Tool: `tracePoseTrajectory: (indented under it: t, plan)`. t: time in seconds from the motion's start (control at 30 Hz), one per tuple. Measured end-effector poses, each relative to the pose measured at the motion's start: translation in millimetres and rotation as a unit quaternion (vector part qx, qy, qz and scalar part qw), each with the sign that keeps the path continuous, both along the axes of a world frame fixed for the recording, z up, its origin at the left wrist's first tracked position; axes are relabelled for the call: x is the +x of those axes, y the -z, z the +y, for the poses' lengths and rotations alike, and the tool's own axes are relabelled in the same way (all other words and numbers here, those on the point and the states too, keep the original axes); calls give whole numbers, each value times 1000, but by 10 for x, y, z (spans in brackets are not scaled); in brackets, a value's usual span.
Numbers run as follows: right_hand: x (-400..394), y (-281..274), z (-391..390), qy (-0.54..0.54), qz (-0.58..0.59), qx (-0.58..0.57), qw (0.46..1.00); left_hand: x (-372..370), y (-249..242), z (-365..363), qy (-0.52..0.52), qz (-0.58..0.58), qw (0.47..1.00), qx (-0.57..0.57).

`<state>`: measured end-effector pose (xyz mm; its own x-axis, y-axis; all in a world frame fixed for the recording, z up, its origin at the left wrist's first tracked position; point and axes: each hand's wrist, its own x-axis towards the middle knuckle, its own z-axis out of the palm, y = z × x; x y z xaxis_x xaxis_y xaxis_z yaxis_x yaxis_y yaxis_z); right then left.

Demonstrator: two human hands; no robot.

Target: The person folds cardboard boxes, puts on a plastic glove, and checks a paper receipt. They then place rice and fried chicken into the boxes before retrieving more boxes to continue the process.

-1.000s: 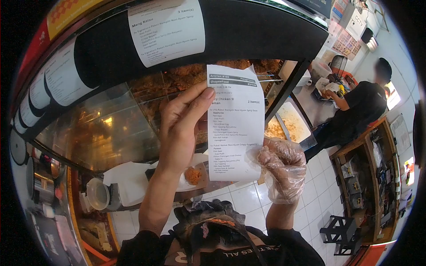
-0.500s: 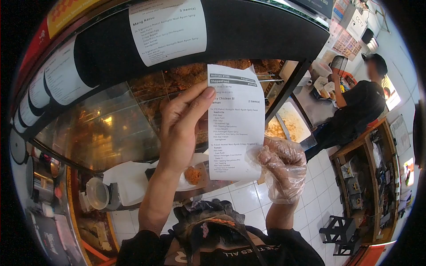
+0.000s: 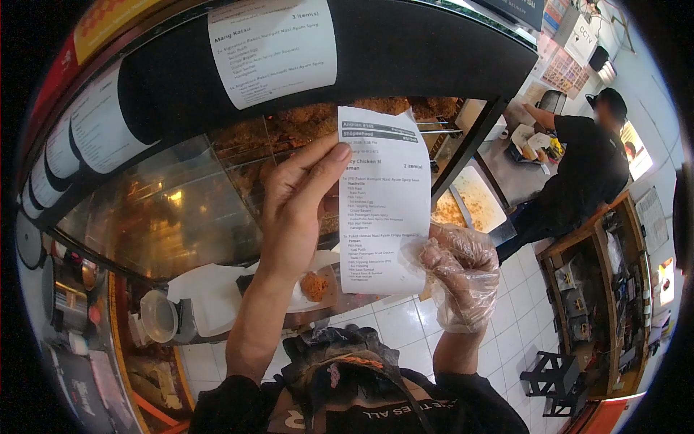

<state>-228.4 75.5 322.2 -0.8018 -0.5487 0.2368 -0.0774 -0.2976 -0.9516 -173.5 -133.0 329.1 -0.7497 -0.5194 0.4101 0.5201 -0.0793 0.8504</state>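
A long printed order receipt (image 3: 383,210) stands upright in front of me, its print facing me. My left hand (image 3: 300,195), bare, pinches the receipt's upper left edge between thumb and fingers. At the lower right edge is my right hand (image 3: 463,271) in a clear plastic glove, its curled fingers closed on the paper. Behind the receipt, fried pieces (image 3: 296,116) lie inside a glass-fronted display case (image 3: 166,210).
More receipts (image 3: 275,50) hang on the black panel above. Below the case, a fried piece (image 3: 314,286) lies on a paper-lined tray (image 3: 206,296) beside a clear tub (image 3: 159,315). A co-worker (image 3: 593,152) stands at the right counter. A spatula (image 3: 460,206) rests in a food pan (image 3: 477,195).
The co-worker has stretched an arm out over the counter toward the left and leaned that way. My hands and the receipt have hardly moved.
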Motion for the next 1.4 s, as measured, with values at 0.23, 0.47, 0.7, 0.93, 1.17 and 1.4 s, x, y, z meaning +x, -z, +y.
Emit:
tracePoseTrajectory:
  t: [0.23,0.47,0.7,0.93,1.17,1.4]
  plan:
    - [4,9,-8,7,9,-13,1000,-9,-3,7,-4,-1,1000,11]
    - [-13,33,-4,6,-11,-6,1000,-12,-18,13,3,5,1000,9]
    - [-39,30,-9,-1,5,-12,1000,-27,-3,-5,-1,0,1000,0]
    - [9,-28,-83,45,-18,-19,999,-29,-14,5,-8,-3,1000,5]
    - [29,-32,-71,56,-19,-15,998,-31,-7,12,-9,5,1000,2]
    - [-3,-7,8,8,-5,9,1000,-3,-21,30,-13,-1,1000,0]
